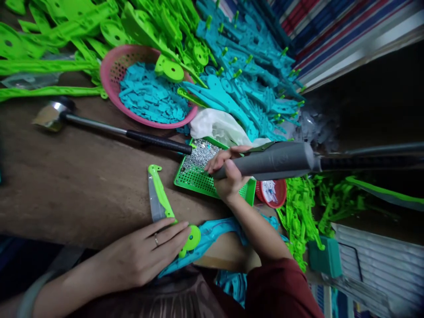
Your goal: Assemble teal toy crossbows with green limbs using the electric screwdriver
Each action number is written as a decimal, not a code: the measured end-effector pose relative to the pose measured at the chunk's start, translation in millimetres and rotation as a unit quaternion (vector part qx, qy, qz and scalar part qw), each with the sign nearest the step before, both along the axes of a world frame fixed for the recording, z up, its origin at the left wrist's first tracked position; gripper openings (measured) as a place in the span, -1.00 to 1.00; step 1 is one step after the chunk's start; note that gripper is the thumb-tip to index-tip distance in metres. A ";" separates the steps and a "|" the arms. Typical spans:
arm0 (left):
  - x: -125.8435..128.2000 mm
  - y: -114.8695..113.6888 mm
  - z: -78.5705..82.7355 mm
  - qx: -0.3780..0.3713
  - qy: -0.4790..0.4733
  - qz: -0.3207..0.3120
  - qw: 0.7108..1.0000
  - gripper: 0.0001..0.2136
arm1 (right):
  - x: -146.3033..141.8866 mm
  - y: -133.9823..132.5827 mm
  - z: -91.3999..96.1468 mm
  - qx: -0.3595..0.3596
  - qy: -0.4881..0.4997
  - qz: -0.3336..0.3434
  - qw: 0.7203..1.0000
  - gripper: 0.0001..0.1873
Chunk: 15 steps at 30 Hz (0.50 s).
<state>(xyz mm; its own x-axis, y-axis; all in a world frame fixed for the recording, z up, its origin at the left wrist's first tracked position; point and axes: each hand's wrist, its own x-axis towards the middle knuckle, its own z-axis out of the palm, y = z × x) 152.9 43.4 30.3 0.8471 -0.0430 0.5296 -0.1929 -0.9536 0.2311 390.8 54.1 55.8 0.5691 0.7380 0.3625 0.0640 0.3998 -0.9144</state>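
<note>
My right hand point(228, 174) is wrapped round a grey electric screwdriver point(281, 160), its lever on top and its tip hidden by my fingers. Below it lies a green perforated tray point(195, 179) holding many small silver metal pieces point(202, 154). Lower left, my left hand point(154, 251) lies over a long green plastic part point(160, 190), fingers extended and pressed on its round end; the thumb is out of sight. A clear strip point(155, 203) runs along that part. Blue plastic parts point(212, 232) lie under and beside the round end.
A hammer point(96, 123) lies on the brown table point(82, 185), its handle reaching the tray. Behind stand a pink basket point(109, 84) of blue pieces point(152, 95) and heaps of green point(66, 26) and blue parts point(245, 75). A red basket point(283, 190) sits right of the tray.
</note>
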 end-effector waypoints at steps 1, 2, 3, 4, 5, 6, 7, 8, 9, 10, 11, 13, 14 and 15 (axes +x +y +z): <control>2.1 0.4 0.4 0.002 0.002 0.006 1.000 -0.63 | -0.6 1.0 -1.7 -0.003 -0.004 -0.009 1.000 -0.69; 4.0 1.2 0.5 0.001 0.004 0.012 1.000 -0.62 | -0.9 2.7 -3.3 -0.004 -0.008 -0.019 1.000 -0.68; 5.7 2.3 0.5 -0.002 0.002 0.013 1.000 -0.62 | -1.1 4.8 -4.3 -0.008 -0.012 -0.028 0.999 -0.69; 7.2 3.6 0.5 -0.007 0.000 0.013 1.000 -0.62 | -1.2 6.9 -3.9 -0.016 -0.017 -0.037 0.999 -0.70; 8.4 5.3 0.7 -0.014 -0.004 0.010 1.000 -0.62 | -1.5 8.3 -1.3 -0.025 -0.021 -0.043 0.999 -0.71; 9.5 7.2 1.0 -0.023 -0.010 0.007 1.000 -0.62 | -2.3 8.0 3.9 -0.035 -0.023 -0.050 0.998 -0.73; 10.5 9.2 1.5 -0.033 -0.017 0.003 0.999 -0.63 | -4.1 5.0 12.3 -0.042 -0.023 -0.057 0.997 -0.74; 11.4 11.1 2.1 -0.043 -0.022 -0.002 0.999 -0.63 | -7.3 -1.3 23.5 -0.045 -0.018 -0.062 0.997 -0.76; 12.3 13.0 2.6 -0.051 -0.026 -0.009 0.998 -0.64 | -12.1 -11.3 37.0 -0.040 -0.010 -0.066 0.997 -0.77; 13.1 14.6 2.9 -0.056 -0.030 -0.016 0.998 -0.66 | -18.7 -24.4 51.7 -0.036 -0.001 -0.063 0.997 -0.79; 13.8 15.8 2.8 -0.056 -0.033 -0.025 0.998 -0.67 | -27.0 -40.0 66.3 -0.036 0.009 -0.048 0.998 -0.80; 14.5 17.2 1.2 -0.049 -0.032 -0.035 0.998 -0.67 | -46.7 -74.3 89.0 -0.070 0.015 0.012 0.997 -0.73; 14.6 17.2 -0.2 -0.046 -0.031 -0.037 0.998 -0.68 | -56.8 -90.8 94.5 -0.088 0.014 0.037 0.995 -0.69; 14.5 16.9 -1.9 -0.044 -0.029 -0.039 0.998 -0.69 | -65.8 -105.6 95.2 -0.106 0.011 0.050 0.993 -0.67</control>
